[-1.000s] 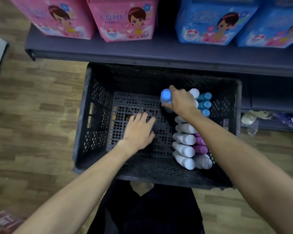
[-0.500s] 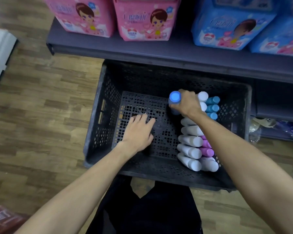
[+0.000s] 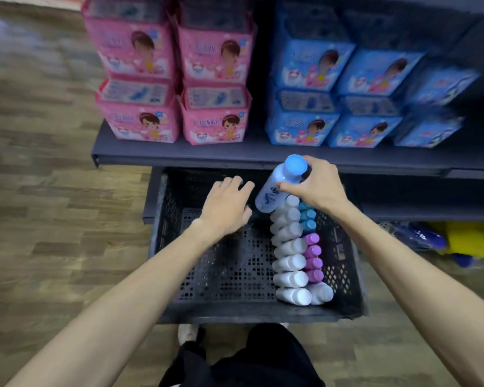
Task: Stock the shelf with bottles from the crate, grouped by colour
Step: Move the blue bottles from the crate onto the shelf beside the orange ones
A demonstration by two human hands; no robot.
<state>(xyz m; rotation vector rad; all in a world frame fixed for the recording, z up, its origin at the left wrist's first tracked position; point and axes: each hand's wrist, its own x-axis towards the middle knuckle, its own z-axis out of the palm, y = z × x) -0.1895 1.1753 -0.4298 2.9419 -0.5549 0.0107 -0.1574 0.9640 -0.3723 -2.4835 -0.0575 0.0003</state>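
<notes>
Our right hand (image 3: 317, 185) pinches a blue-capped bottle (image 3: 280, 185) above the crate (image 3: 162, 247); left hand (image 3: 225, 208) hovers, fingers loosely spread. We judge stocking barely begun: most bottles remain.

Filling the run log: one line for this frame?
step: lifting bottle | right hand: grips blue-capped bottle above crate | left hand: empty, over crate | left in crate: white, teal, purple bottles

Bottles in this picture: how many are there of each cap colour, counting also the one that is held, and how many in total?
Light blue cap bottle, held by the right hand: 1
White cap bottles in the crate: 8
Teal cap bottles: 3
Purple cap bottles: 4
Total: 16
</notes>
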